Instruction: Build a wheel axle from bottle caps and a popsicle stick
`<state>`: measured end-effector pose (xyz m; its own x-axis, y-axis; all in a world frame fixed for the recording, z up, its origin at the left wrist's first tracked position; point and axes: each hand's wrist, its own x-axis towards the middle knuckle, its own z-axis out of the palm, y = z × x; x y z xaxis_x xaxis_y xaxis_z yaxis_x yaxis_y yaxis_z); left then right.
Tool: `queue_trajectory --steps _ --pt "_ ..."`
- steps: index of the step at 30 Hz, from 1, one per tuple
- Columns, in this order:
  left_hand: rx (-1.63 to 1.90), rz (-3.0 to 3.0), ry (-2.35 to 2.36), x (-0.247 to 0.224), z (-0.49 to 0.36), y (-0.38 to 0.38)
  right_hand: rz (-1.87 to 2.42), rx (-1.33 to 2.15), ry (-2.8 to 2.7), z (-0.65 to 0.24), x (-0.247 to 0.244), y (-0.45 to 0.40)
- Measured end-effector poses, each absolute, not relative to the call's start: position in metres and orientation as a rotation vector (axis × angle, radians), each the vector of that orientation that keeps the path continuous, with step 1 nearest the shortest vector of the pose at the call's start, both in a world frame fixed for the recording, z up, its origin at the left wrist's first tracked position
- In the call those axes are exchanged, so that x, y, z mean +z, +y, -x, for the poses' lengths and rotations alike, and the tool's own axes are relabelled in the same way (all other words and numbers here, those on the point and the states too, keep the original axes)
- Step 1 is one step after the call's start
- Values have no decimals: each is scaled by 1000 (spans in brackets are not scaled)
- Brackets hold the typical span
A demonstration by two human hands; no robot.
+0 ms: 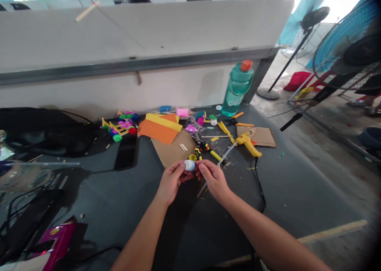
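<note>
Near the middle of the table, my left hand is closed on a small light blue and white bottle cap, pinched between thumb and fingers. My right hand is just to the right of the cap, thumb and fingers pressed together; what they grip, if anything, is hidden. Just behind the cap lies a small yellow cap. A yellow glue gun rests to the right with a long clear glue stick in its back. Black and yellow pliers lie just beyond my hands.
Orange and yellow sheets lie on brown cardboard. Left are a phone and a colourful wheeled model. A green bottle stands by the partition. The glue gun's cord runs down the right side. Fans stand beyond.
</note>
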<state>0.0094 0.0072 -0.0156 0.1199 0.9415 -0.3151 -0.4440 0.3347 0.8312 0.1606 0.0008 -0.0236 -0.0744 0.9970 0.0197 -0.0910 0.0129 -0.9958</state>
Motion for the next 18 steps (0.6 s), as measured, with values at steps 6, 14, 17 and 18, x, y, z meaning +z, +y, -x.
queue_trajectory --steps 6,14,17,18 --pt "1145 -842 1033 -18 -8 5 1147 1244 -1327 -163 -21 1" --pt "1118 -1048 1080 -19 -4 4 1241 1010 -1468 -162 -16 0" --pt "1096 -1074 1090 -17 -5 3 1239 952 -1494 -162 -15 -1" --pt "1082 -1088 1092 -16 -5 3 1236 931 -1504 -163 -14 -1"
